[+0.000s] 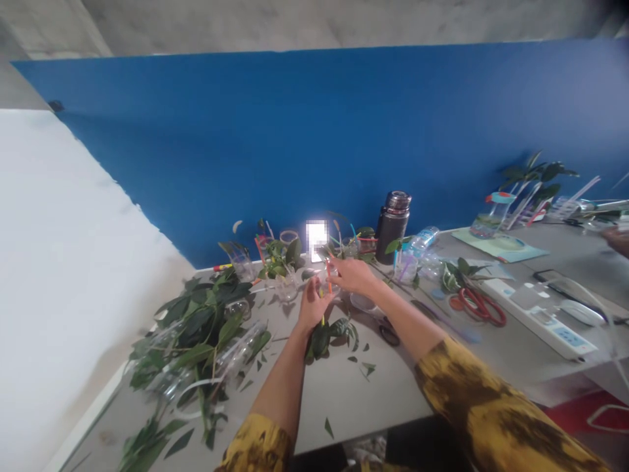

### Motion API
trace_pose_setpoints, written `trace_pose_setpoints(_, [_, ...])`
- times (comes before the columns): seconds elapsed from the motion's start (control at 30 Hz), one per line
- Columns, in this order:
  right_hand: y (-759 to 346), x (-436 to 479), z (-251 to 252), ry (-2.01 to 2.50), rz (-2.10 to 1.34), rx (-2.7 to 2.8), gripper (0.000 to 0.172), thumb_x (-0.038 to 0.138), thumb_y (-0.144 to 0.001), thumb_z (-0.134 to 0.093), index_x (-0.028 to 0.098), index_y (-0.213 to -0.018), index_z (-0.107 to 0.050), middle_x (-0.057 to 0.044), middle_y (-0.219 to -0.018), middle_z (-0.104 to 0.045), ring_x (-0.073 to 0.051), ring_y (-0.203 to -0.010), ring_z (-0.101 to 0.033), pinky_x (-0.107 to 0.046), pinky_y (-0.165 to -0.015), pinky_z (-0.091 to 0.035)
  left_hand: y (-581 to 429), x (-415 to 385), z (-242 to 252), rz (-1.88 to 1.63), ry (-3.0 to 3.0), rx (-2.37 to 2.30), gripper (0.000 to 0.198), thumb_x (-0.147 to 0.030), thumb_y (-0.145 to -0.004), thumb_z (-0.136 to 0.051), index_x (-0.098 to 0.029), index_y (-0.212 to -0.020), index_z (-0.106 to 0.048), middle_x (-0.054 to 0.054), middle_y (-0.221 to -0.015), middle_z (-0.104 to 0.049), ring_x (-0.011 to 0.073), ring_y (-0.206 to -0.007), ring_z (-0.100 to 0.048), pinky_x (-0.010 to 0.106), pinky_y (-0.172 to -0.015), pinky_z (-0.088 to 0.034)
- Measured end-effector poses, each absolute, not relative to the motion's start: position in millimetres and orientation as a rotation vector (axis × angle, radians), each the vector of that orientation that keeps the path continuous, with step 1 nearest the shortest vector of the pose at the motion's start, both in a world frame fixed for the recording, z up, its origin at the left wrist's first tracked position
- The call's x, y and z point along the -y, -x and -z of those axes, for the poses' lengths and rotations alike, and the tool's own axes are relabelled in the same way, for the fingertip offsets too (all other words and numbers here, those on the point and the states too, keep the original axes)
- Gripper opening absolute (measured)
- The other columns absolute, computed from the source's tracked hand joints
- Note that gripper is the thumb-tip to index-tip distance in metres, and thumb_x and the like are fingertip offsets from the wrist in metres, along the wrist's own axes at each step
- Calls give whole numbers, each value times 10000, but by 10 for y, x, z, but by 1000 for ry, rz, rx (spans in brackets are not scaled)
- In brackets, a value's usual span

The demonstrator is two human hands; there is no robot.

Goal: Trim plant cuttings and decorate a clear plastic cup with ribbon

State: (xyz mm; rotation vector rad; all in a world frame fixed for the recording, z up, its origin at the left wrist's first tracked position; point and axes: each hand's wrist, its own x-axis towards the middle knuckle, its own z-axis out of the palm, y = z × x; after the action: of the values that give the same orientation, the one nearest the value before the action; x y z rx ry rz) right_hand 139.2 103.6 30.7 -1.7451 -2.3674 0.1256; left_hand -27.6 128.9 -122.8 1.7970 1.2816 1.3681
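Observation:
At the middle of the table my right hand (pixel 352 275) pinches a short orange straw (pixel 329 275) that stands almost upright. Just left of it, my left hand (pixel 315 307) has its fingers curled together close to the straw's lower part; what they grip is hard to make out. A thin yellow piece (pixel 323 320) shows below the left hand. Green leaves (pixel 339 333) lie beneath both hands, with small cut bits nearby. Right behind the hands a bright, blurred-out screen (pixel 316 239) stands by the wall, and a clear plastic cup (pixel 287 287) is to the left.
Leafy cuttings (pixel 201 321) and clear plastic bottles pile up at the left. A dark thermos (pixel 393 226) stands by the blue wall. Dark-handled scissors (pixel 389 334), red-handled scissors (pixel 482 307) and a white power strip (pixel 540 321) lie rightward. Another person's hand (pixel 616 241) shows at the right edge.

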Motion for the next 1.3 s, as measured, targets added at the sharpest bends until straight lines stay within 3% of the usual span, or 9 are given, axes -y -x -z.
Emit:
trace_pose_setpoints(0.5, [-1463, -1001, -268, 1674, -134, 2325, 392, 387, -999, -554, 236, -1353, -630, -84, -1096, -793, -259, -1041, -730, -288, -838, -473, 252, -1278, 1159, -1355, -1785, -1279, 591, -159, -759, -792, -198, -1304, -565, 148, -1248, -702, 287, -1148, -710, 482, -1020, -560])
trace_pose_setpoints(0.7, [-1467, -996, -249, 1682, -105, 2341, 443, 395, -1016, -523, 240, -1424, -597, -98, -1137, -788, -262, -1058, -733, -291, -849, -484, 243, -1258, 1107, -1343, -1787, -1257, 486, -147, -768, -762, -236, -1223, -617, 91, -1165, -737, 264, -1051, -741, 472, -982, -594])
trace_pose_setpoints(1.0, [-1512, -980, -143, 1552, -122, 2259, 455, 375, -1013, -531, 242, -1445, -583, -70, -1095, -799, -235, -978, -743, -269, -811, -467, 239, -1251, 1098, -1329, -1751, -1326, 473, -192, -755, -787, -204, -1201, -631, 111, -1139, -737, 281, -1070, -729, 480, -983, -584])
trace_pose_setpoints(1.17, [-1610, -915, 30, 1593, -131, 1995, 342, 378, -1026, -499, 232, -1275, -683, -40, -968, -795, -212, -894, -733, -274, -805, -463, 240, -1218, 1039, -1305, -1754, -1308, 498, -191, -754, -797, -175, -1225, -635, 134, -1155, -745, 280, -1083, -725, 441, -956, -582])
trace_pose_setpoints(1.23, [-1665, -932, 123, 1682, -182, 1929, 322, 362, -1000, -544, 217, -1250, -686, -51, -1000, -789, -216, -915, -726, -281, -821, -471, 245, -1205, 1001, -1277, -1769, -1271, 484, -191, -760, -788, -169, -1223, -647, 120, -1121, -761, 272, -1057, -729, 412, -921, -589])
trace_pose_setpoints(1.3, [-1710, -986, 214, 1722, -274, 1955, 417, 345, -931, -654, 199, -1321, -648, -84, -1127, -771, -228, -980, -718, -293, -858, -484, 265, -1207, 957, -1239, -1792, -1230, 478, -199, -764, -778, -168, -1226, -659, 100, -1085, -774, 269, -1028, -730, 402, -899, -592])
